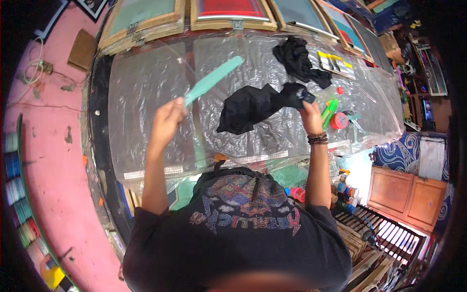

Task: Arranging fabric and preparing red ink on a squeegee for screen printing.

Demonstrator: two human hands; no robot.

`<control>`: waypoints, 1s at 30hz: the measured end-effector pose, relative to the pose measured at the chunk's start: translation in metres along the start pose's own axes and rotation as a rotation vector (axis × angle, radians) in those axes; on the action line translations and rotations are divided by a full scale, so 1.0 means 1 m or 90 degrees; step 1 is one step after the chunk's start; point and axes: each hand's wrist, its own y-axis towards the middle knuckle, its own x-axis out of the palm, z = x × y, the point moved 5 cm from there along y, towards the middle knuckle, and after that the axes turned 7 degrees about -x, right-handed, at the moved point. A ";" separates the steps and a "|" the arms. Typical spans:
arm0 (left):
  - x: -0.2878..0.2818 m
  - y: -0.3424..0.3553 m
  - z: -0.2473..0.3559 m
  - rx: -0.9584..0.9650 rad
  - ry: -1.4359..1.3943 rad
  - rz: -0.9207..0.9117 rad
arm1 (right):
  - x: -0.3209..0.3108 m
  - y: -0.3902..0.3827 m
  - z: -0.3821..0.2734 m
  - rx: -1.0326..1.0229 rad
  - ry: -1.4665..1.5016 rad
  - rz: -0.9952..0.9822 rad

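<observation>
My left hand (pixel 170 116) is closed on the near end of a long flat teal strip (pixel 216 78), which points up and to the right above the plastic-covered table. My right hand (pixel 311 116) pinches the right end of a black cloth (pixel 248 108). The rest of that cloth spreads leftward in loose folds over the clear sheet. A second black cloth (pixel 296 58) lies crumpled farther back. Just right of my right hand are a bright green tool (pixel 330 112), perhaps a cutter, and a round red-lidded container (pixel 338 120).
Framed screens (pixel 233 9) line the table's far edge. A yellow-topped pack (pixel 335 65) lies at the back right. Wrinkled clear plastic (pixel 151 92) covers the table. Pots (pixel 346 191) and a black slatted rack (pixel 394 238) stand low on the right; a pink wall (pixel 48 146) is at left.
</observation>
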 end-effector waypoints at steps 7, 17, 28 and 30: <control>0.061 0.001 -0.008 -0.012 -0.098 -0.068 | 0.034 0.027 -0.053 0.046 0.624 0.036; 0.098 -0.019 -0.005 -0.030 -0.005 -0.153 | 0.120 0.039 -0.140 -0.021 0.108 -0.011; 0.048 -0.013 0.010 0.030 0.216 -0.167 | 0.115 0.024 -0.134 0.034 0.044 -0.229; 0.056 -0.015 0.016 0.065 0.239 -0.151 | 0.113 0.021 -0.128 0.053 0.072 -0.160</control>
